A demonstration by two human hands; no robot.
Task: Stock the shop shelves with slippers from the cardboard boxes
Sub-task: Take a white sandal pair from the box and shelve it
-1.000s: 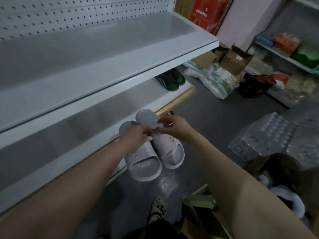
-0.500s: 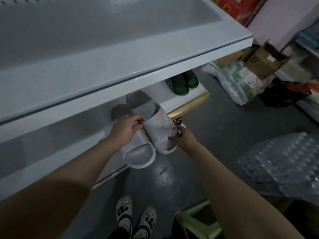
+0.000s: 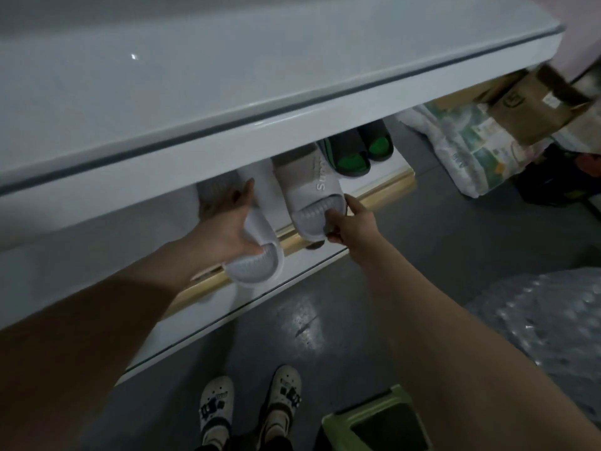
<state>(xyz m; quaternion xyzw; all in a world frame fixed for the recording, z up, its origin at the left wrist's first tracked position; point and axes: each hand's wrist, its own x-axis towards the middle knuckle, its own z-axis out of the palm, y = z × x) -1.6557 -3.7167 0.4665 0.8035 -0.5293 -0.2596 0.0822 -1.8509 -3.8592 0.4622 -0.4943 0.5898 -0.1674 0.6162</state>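
Two grey slippers lie side by side on the lower shelf (image 3: 374, 193), their toes hanging over its front edge. My left hand (image 3: 227, 222) grips the left grey slipper (image 3: 257, 255) across its strap. My right hand (image 3: 349, 222) pinches the toe of the right grey slipper (image 3: 312, 193), which has white lettering on its strap. The heels of both are hidden under the white upper shelf (image 3: 227, 92). A dark pair of slippers with green insoles (image 3: 357, 154) stands on the same shelf, just to the right.
A cardboard box (image 3: 533, 109) and a printed plastic bag (image 3: 471, 148) sit on the floor at the right. Wrapped bottles (image 3: 546, 320) lie lower right. A green stool (image 3: 377, 421) is by my feet (image 3: 250, 405) on the grey floor.
Both hands have carried the grey pair up and forward onto the lower shelf, next to the dark pair. The view has tilted down toward my feet.
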